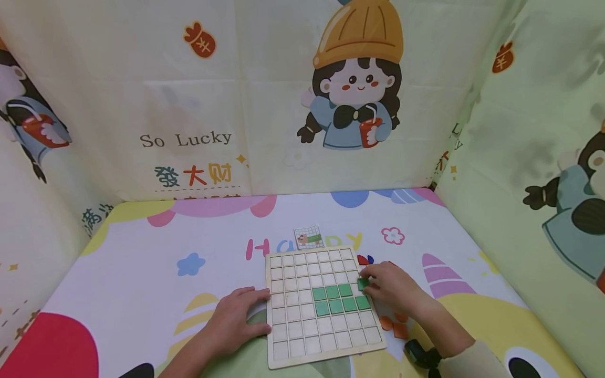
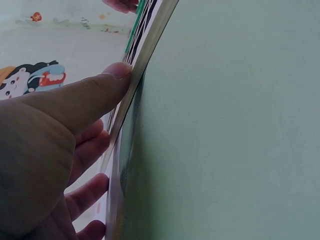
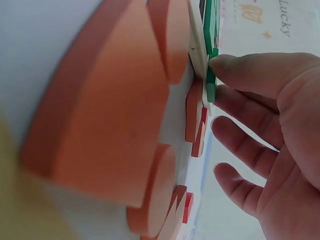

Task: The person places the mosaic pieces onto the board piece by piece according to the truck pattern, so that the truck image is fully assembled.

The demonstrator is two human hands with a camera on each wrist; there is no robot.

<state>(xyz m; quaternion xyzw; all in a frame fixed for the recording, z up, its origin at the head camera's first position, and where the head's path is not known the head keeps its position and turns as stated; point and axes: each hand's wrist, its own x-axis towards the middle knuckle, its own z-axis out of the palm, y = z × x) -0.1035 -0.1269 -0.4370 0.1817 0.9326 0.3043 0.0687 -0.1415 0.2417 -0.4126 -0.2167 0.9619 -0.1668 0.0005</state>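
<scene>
A wooden grid board [image 1: 288,332] lies on the table, with several green square tiles [image 1: 334,305] in two rows of its cells. At the board's left edge, my left hand [image 1: 236,319] rests its thumb and fingertips against the side; the left wrist view shows the thumb [image 2: 90,97] touching the rim without wrapping round it. My right hand [image 1: 392,286] pinches one green tile [image 3: 211,90] between thumb and index finger over the board's right edge. Its other fingers are spread apart from the tile.
Orange pieces [image 1: 400,330], some square and some round, lie right of the board below the right hand. Red and blue pieces [image 1: 363,260] sit near its upper right corner. A small picture card [image 1: 309,239] lies behind the board. A cloth wall [image 1: 264,105] rises behind.
</scene>
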